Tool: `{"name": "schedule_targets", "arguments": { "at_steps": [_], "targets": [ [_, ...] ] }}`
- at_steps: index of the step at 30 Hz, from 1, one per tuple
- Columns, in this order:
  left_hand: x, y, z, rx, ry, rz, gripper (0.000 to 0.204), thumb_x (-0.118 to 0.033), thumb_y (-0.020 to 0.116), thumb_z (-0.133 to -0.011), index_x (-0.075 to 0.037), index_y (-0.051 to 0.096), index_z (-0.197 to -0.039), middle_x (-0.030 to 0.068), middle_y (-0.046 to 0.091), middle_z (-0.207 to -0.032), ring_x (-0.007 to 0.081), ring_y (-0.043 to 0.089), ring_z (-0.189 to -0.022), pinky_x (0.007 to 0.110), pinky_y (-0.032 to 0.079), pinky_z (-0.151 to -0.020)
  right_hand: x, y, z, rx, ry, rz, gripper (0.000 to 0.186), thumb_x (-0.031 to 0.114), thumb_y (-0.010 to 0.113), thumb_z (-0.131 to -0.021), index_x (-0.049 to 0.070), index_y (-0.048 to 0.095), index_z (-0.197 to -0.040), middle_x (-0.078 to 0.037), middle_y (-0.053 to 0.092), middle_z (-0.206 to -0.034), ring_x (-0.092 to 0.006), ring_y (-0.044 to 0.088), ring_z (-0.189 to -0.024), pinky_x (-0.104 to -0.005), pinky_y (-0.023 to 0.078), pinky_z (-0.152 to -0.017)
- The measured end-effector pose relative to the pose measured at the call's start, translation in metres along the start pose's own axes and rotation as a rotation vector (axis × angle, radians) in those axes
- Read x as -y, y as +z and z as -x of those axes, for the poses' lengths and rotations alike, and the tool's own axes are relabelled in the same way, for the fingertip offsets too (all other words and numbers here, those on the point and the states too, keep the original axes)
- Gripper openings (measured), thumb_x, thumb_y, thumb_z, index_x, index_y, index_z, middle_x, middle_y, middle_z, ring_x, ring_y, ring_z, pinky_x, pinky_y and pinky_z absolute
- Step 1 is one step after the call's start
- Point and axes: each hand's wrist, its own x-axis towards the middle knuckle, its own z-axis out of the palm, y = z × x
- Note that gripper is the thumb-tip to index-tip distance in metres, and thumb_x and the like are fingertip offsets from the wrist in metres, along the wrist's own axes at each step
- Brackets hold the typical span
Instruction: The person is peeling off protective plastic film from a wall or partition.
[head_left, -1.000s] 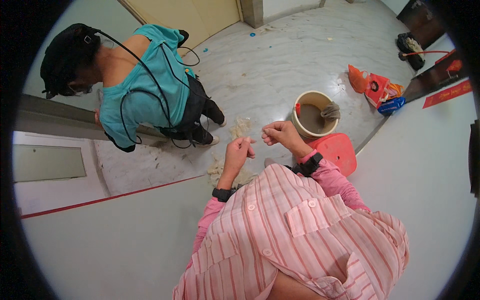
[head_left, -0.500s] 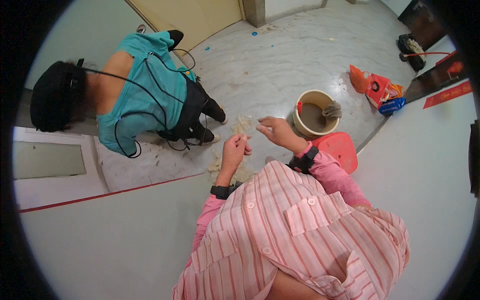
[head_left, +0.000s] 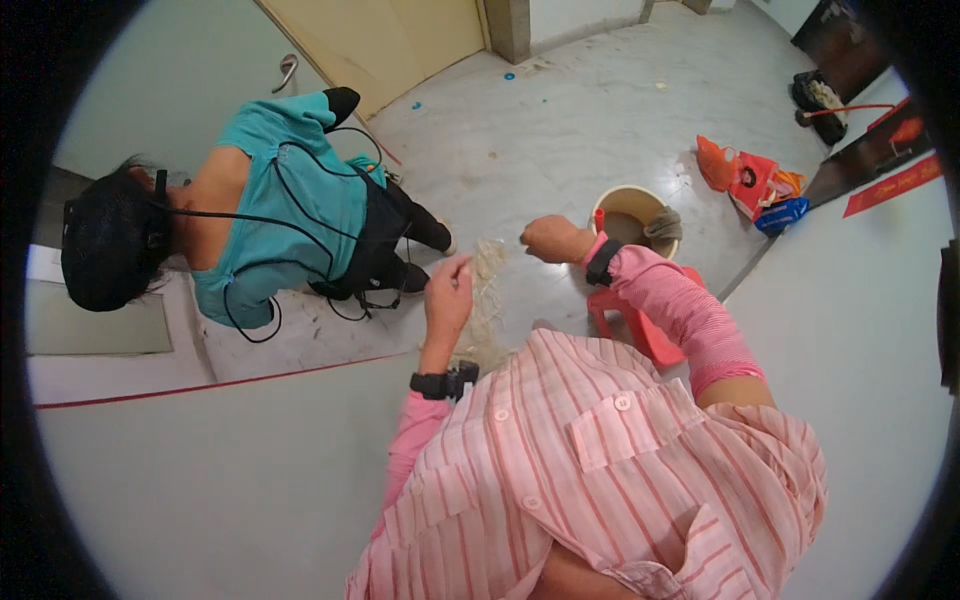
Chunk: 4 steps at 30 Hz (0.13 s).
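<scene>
My left hand (head_left: pixel 449 296) is raised in front of my shirt, its fingers bent and drawn together; anything between them is too small to make out. Further right, my right hand (head_left: pixel 558 240) is closed with its back up, and its fingertips are hidden. The two hands are apart. Below and between them, pale crumpled scraps (head_left: pixel 487 285) lie strewn on the floor. Nearest my right hand stands a cream bucket (head_left: pixel 597 248) of murky water. A red handle (head_left: pixel 599 221) leans at its left rim, and a grey rag (head_left: pixel 663 224) hangs over its right rim.
A red plastic stool (head_left: pixel 655 335) stands under my right forearm. At left, a person in a teal top (head_left: pixel 290 185) trails black cables. Orange and red bags (head_left: pixel 745 180) and a blue packet (head_left: pixel 782 214) lie by the right wall. A beige door (head_left: pixel 400 45) is behind.
My hands have drawn apart: the left moved left, and the right rose slightly while its fingers closed. The other person has shifted a little, exposing a door handle.
</scene>
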Motion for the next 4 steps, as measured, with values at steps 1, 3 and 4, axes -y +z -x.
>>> {"name": "schedule_targets", "arguments": {
  "at_steps": [1,3,4],
  "targets": [
    [-0.022,-0.008,-0.003,-0.050,0.077,-0.009,0.018,-0.010,0.053,-0.079,-0.002,0.060,-0.095,0.0136,0.060,-0.090,0.0243,0.058,-0.079,0.031,0.046,-0.070,0.009,0.000,-0.004,0.001,-0.010,0.003,0.009,0.015,0.057,-0.070,0.006,0.061,-0.069,-0.015,0.060,-0.068,-0.0335,0.060,-0.068,-0.0419,0.047,-0.059],
    [-0.030,-0.007,-0.013,-0.081,0.281,-0.117,0.021,-0.012,0.053,-0.080,-0.005,0.059,-0.099,0.0146,0.057,-0.096,0.0258,0.053,-0.094,0.035,0.041,-0.082,0.028,0.004,-0.022,-0.004,-0.130,-0.063,0.010,0.016,0.058,-0.069,0.006,0.061,-0.071,-0.015,0.061,-0.070,-0.0335,0.060,-0.070,-0.0422,0.048,-0.059],
    [-0.056,-0.002,-0.012,-0.057,0.405,-0.200,0.022,-0.009,0.056,-0.079,-0.006,0.059,-0.100,0.0111,0.058,-0.099,0.0209,0.053,-0.098,0.032,0.039,-0.087,0.028,0.012,-0.029,0.072,-0.100,0.003,0.018,0.023,0.064,-0.068,0.006,0.061,-0.073,-0.016,0.061,-0.074,-0.0345,0.060,-0.072,-0.0419,0.048,-0.062]
  ]
}}
